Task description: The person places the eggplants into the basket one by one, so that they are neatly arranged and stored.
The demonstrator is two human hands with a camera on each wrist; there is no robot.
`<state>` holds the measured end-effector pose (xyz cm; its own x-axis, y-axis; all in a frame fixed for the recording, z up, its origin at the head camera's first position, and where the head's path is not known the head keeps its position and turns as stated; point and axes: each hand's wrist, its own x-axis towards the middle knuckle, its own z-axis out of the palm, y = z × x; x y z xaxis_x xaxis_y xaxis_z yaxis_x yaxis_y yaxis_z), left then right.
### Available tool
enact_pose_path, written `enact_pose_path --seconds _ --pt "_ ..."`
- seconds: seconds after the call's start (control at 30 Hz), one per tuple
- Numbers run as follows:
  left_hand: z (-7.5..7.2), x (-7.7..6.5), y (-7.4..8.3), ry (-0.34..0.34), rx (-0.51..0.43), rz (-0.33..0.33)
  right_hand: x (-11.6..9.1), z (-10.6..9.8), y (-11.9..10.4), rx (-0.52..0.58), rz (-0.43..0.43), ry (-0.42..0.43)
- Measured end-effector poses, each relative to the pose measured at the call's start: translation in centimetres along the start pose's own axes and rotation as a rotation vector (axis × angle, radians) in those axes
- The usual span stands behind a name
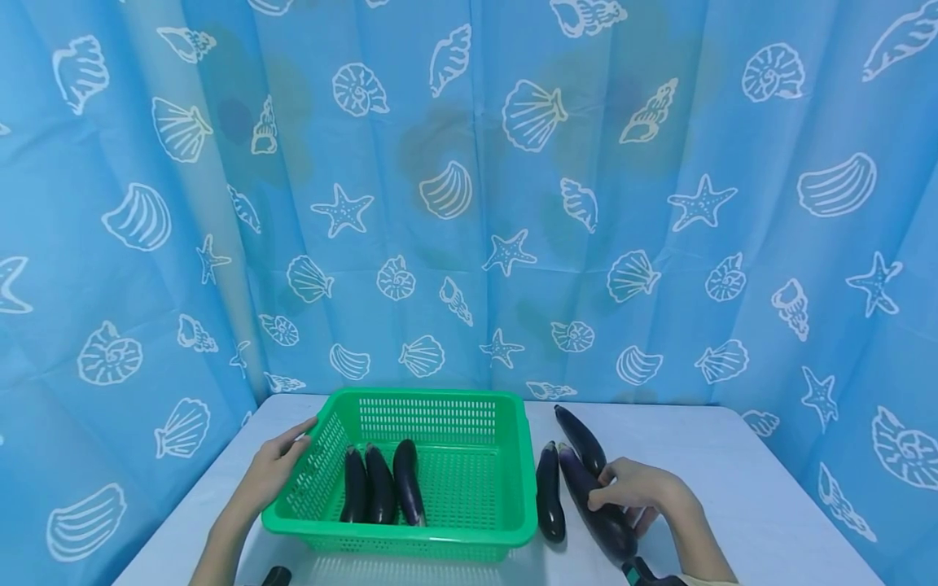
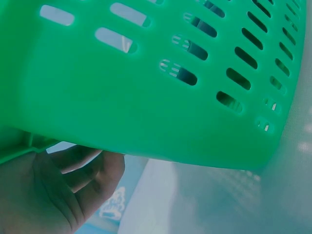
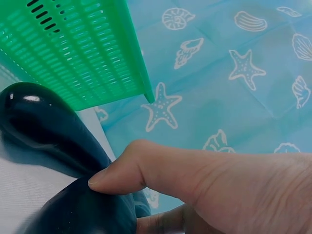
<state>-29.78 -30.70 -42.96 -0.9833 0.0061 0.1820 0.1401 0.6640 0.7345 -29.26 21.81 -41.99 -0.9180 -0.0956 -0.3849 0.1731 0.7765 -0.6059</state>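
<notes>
While a basket (image 1: 476,537) separates both hands (image 1: 274,465) (image 1: 641,484), one grips an eggplant (image 1: 611,529).

a white table (image 1: 711,464) carries a green basket (image 1: 410,535) and, just right of it, two eggplants (image 1: 550,500) (image 1: 581,439); between them, a third eggplant (image 1: 604,527) is held, its contact unclear.

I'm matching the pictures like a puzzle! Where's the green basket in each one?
Head: the green basket is low, just left of the middle.
Left wrist: the green basket fills most of the upper part.
Right wrist: the green basket is at the top left.
Shared landmark: the blue curtain with white sea-life drawings.
</notes>
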Motion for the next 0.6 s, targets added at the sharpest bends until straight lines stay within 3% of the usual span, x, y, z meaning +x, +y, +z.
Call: enact_pose_path --seconds 0.6 --pt "-0.1 -0.1 0.2 -0.008 -0.015 -0.004 -0.5 -1.2 -0.5 -0.007 0.0 0.06"
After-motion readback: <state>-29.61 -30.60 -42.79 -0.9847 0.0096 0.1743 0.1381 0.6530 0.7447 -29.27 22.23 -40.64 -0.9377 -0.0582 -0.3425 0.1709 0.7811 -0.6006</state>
